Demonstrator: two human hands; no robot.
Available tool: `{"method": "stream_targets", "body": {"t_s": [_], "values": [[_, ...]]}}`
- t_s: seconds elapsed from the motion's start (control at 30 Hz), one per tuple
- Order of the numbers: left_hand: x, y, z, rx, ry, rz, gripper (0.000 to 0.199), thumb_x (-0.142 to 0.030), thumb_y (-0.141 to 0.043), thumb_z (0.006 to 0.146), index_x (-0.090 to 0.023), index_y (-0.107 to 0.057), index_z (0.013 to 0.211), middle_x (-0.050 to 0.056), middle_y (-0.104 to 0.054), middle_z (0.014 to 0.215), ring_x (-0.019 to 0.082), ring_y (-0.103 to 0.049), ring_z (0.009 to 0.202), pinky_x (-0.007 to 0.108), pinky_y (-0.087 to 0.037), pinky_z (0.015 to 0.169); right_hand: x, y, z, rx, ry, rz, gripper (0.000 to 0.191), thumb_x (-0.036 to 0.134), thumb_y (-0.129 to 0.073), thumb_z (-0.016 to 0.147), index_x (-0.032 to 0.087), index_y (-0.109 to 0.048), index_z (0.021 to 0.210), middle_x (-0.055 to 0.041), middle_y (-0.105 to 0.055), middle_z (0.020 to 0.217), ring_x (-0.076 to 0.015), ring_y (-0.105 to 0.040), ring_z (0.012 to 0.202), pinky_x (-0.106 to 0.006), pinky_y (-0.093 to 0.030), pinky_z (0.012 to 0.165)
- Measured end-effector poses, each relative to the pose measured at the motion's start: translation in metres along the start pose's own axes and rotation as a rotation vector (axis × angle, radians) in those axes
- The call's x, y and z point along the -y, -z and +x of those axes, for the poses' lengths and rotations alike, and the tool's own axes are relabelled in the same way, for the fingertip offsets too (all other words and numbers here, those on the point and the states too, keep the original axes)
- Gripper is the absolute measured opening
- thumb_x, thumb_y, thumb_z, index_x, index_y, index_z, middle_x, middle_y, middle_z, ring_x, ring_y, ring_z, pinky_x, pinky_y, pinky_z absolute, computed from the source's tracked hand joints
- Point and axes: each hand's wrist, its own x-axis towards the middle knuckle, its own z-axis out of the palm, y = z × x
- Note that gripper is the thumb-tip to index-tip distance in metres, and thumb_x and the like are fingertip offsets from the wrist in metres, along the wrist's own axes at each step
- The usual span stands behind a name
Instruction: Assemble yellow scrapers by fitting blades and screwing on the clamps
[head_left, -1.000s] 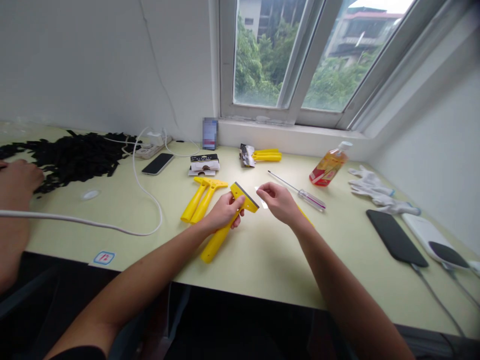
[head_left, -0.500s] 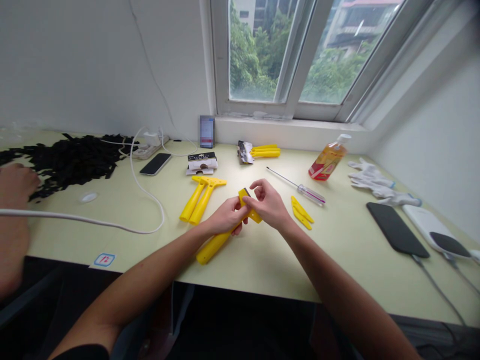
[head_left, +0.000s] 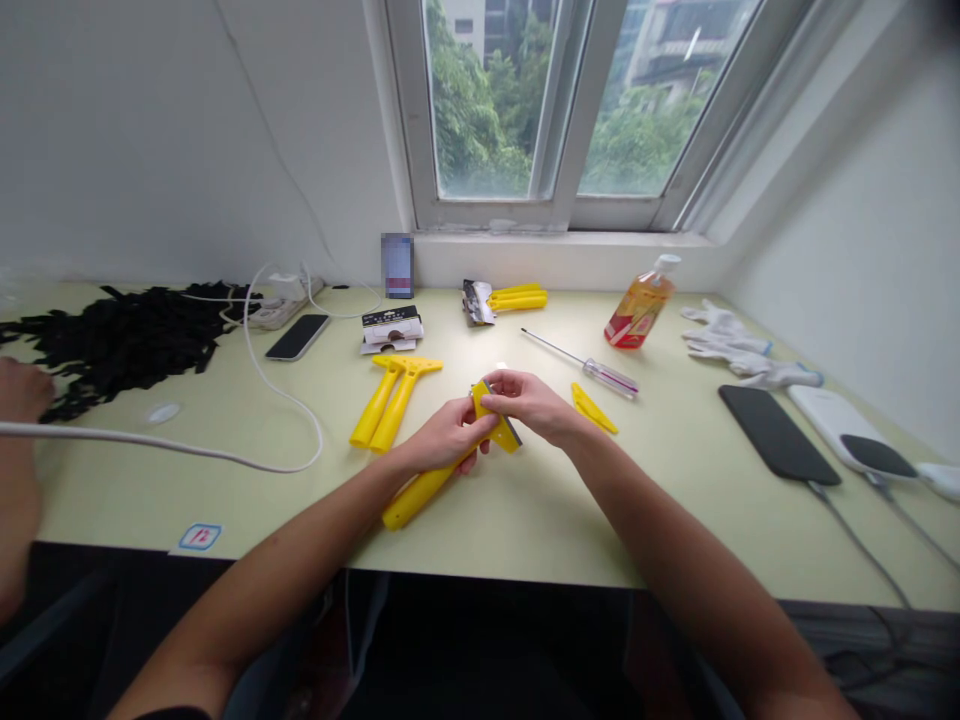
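Note:
A yellow scraper (head_left: 421,497) slants across the front of the table, its handle toward me. My left hand (head_left: 450,436) is closed round it just below the head. With thumb and fingers, my right hand (head_left: 529,400) pinches the upper end of the scraper head (head_left: 504,430). A thin dark strip runs along the head's outer edge. To the right lies a flat yellow plastic piece (head_left: 595,408), below a screwdriver (head_left: 611,377) with a clear handle. Left of my hands, two more yellow scraper handles (head_left: 391,405) rest side by side.
At the back are an opened box (head_left: 391,328), packaged yellow handles (head_left: 517,297) and a drink bottle (head_left: 640,305). White gloves (head_left: 742,350) and a black phone (head_left: 776,430) lie right. Left are black strips (head_left: 135,340), a white cable (head_left: 296,400) and another person's hand (head_left: 22,388).
My right hand has closed onto the scraper head, and the dark strip along its edge shows more. Two yellow pieces showed at the right before; one shows now. The view has shifted slightly.

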Motion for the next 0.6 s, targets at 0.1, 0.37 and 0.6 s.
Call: {"method": "stream_targets", "body": {"t_s": [0.1,0.37,0.6], "values": [[-0.002,-0.001,-0.001,0.003,0.012,-0.006,0.043,-0.059,-0.051,0.090,-0.015,-0.050,0.091,-0.001,-0.060,0.068,0.007,-0.052,0.037,0.017,-0.038,0.034,0.004,-0.001,-0.001,0.004,0.012,-0.083,0.031,0.037,-0.077,0.069,0.015,-0.064,0.088,-0.0005,-0.062,0.079,-0.0123,-0.057,0.071,-0.027,-0.046,0.067],[0.006,0.001,0.002,-0.022,0.027,-0.052,0.046,-0.061,-0.052,0.089,-0.015,-0.053,0.095,-0.001,-0.060,0.069,0.008,-0.053,0.038,0.017,-0.038,0.033,0.001,-0.004,0.001,-0.114,0.111,-0.329,0.030,0.031,-0.066,0.078,0.014,-0.064,0.102,-0.0023,-0.062,0.079,-0.0125,-0.056,0.069,-0.026,-0.046,0.060],[0.007,0.012,0.007,-0.137,0.036,-0.229,0.042,-0.055,-0.060,0.087,-0.016,-0.050,0.096,-0.002,-0.058,0.068,0.007,-0.053,0.038,0.017,-0.038,0.033,0.007,0.006,-0.006,0.032,-0.023,-0.247,0.043,0.033,-0.067,0.081,0.017,-0.056,0.119,-0.0009,-0.065,0.079,-0.0115,-0.059,0.063,-0.026,-0.050,0.059]]}}
